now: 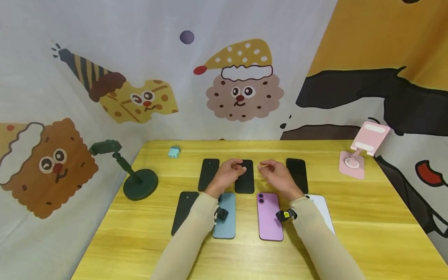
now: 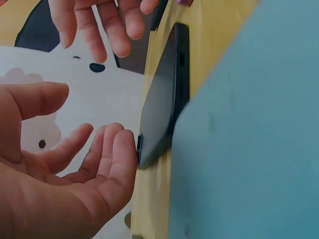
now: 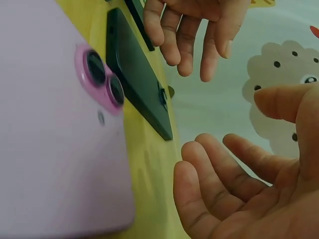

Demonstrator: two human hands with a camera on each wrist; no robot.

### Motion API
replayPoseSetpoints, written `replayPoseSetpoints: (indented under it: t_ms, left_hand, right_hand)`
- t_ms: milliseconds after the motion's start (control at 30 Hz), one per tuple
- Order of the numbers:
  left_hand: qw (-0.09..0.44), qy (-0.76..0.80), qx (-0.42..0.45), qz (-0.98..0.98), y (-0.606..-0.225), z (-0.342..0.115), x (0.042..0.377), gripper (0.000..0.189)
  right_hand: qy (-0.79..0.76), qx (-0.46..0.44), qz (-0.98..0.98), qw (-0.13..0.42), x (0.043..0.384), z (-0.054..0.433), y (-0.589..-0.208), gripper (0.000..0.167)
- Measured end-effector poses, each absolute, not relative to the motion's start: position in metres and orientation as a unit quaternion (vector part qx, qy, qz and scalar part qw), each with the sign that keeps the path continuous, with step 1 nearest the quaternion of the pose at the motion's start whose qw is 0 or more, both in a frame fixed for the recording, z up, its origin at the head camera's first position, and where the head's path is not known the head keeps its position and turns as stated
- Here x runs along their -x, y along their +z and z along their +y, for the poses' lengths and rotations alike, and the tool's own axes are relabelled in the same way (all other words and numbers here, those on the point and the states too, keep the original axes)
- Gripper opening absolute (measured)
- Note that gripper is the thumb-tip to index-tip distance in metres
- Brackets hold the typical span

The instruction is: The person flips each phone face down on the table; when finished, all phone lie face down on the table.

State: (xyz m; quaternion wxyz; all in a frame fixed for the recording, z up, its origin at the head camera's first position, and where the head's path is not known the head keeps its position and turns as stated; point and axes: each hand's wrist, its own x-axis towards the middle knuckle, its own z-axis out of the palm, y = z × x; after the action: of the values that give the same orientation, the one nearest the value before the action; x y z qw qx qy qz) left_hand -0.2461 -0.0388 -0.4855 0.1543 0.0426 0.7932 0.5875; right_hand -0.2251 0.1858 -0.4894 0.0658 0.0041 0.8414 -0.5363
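My left hand (image 1: 226, 175) hovers by the black phone (image 1: 246, 179) in the middle of the back row, fingers loosely bent with nothing in them. Facing it, my right hand (image 1: 279, 178) is held over the table between that phone and another black phone (image 1: 298, 175), also holding nothing. Both wrist views show the fingers apart and off the phones. Below the left wrist lies a blue phone (image 1: 228, 221); a pink phone (image 1: 268, 221) with two camera lenses (image 3: 103, 78) lies left of the right wrist. The right sleeve partly covers a white phone (image 1: 322, 209).
Two more black phones lie at left, one at the back (image 1: 208, 174) and one in front (image 1: 183, 210). A dark green stand (image 1: 140, 184) is at the left edge, a light-blue charger plug (image 1: 174, 151) at the back, and a pink stand (image 1: 357, 161) back right. A patterned curtain hangs behind.
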Motion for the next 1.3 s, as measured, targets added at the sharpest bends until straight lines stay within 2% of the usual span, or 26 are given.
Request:
replayPoseSetpoints:
  t_ms: [300, 433, 800, 1100, 1300]
  left_hand:
    - [0.158, 0.581, -0.06, 0.796, -0.483, -0.005, 0.251, 0.054]
    - [0.179, 0.586, -0.072, 0.787, -0.481, 0.009, 0.25, 0.061]
    - [0.212, 0.615, -0.076, 0.756, -0.482, 0.04, 0.247, 0.067]
    - [0.245, 0.608, -0.063, 0.753, -0.488, 0.073, 0.243, 0.065]
    - [0.258, 0.614, -0.057, 0.744, -0.492, 0.084, 0.242, 0.062]
  right_hand:
    - [-0.522, -0.011, 0.851, 0.057, 0.219, 0.218, -0.484, 0.061]
    - [-0.511, -0.018, 0.858, 0.044, 0.219, 0.232, -0.484, 0.062]
    - [-0.486, -0.042, 0.873, 0.015, 0.219, 0.267, -0.485, 0.065]
    - [-0.501, -0.078, 0.862, 0.001, 0.217, 0.289, -0.49, 0.069]
    - [-0.498, -0.093, 0.862, -0.016, 0.214, 0.297, -0.497, 0.063]
